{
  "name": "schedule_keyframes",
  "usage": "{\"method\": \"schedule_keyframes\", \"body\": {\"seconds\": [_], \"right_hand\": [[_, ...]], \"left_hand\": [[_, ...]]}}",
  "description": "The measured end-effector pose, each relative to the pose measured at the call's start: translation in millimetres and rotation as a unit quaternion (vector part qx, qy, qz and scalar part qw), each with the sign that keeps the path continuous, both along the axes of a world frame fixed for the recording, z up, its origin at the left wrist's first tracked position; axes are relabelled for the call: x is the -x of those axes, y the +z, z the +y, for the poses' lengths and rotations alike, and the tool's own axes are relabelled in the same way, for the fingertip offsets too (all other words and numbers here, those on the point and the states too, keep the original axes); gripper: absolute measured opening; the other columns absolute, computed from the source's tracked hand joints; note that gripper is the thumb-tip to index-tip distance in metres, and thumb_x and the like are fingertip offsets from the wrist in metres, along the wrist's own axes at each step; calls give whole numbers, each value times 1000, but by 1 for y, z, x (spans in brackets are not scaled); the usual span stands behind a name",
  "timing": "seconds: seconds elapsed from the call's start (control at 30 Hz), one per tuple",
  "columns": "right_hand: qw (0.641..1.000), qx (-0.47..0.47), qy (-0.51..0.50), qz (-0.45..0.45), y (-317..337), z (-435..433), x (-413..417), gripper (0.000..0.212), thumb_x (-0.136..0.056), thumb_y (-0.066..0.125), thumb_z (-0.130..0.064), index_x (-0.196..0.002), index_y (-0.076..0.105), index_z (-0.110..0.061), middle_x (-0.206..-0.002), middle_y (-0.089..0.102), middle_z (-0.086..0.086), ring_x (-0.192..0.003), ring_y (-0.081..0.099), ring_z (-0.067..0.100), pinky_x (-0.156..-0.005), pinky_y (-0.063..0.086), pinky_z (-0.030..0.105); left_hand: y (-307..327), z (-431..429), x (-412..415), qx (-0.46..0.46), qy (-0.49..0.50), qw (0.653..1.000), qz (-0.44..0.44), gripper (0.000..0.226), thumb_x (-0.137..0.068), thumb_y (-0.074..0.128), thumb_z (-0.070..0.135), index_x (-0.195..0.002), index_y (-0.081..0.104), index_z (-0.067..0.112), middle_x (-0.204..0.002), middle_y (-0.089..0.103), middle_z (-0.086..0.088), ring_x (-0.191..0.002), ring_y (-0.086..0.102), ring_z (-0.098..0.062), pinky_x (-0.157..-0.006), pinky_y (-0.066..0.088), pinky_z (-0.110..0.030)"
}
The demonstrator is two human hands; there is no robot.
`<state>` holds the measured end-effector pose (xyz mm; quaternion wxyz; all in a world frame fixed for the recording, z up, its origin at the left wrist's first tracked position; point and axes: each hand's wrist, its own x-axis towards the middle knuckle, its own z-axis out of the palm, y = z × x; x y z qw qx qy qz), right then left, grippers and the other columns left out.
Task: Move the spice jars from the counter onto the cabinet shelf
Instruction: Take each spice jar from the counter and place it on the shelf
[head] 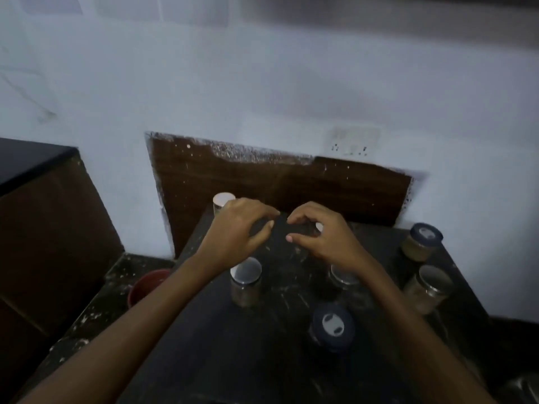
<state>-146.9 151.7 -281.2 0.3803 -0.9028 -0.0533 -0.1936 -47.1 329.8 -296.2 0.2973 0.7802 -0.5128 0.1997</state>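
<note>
Several spice jars stand on a dark counter point(280, 339). A white-lidded jar point(223, 201) sits at the back left, partly behind my left hand point(236, 231). A silver-lidded jar point(246, 282) stands under my left wrist. Another jar point(342, 277) is mostly hidden under my right hand point(326, 237). A dark-lidded jar point(332, 326) stands near the front. At the right edge are a blue-lidded jar point(421, 242) and a silver-lidded jar point(430, 288). Both hands hover above the counter's back middle, fingers curled and apart, holding nothing.
A brown wooden panel point(277, 182) leans against the pale wall behind the counter. A red bowl point(145, 285) sits on the lower speckled ledge to the left. A dark brown cabinet point(43, 223) stands at the far left. A wall socket point(354, 141) is above the panel.
</note>
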Motion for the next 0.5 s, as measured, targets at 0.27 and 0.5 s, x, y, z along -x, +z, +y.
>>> {"method": "schedule_keyframes", "body": {"seconds": [0.27,0.5], "right_hand": [[982,-28,-28,187,-86,31,49,17,-79,69,-15,-92,62,-24,-103,58,-8,-100,54,4,-89,44,21],[968,45,-168,180,-145,4,99,27,-70,77,-14,-94,67,-20,-107,59,-9,-106,52,13,-94,43,41]], "left_hand": [[-97,31,59,-73,-35,985,154,21,-88,55,21,-107,64,22,-102,65,5,-96,56,-5,-85,42,-21],[-150,-3,82,-149,-81,969,181,26,-88,55,17,-113,62,20,-110,65,1,-100,57,-14,-87,44,-28]]}}
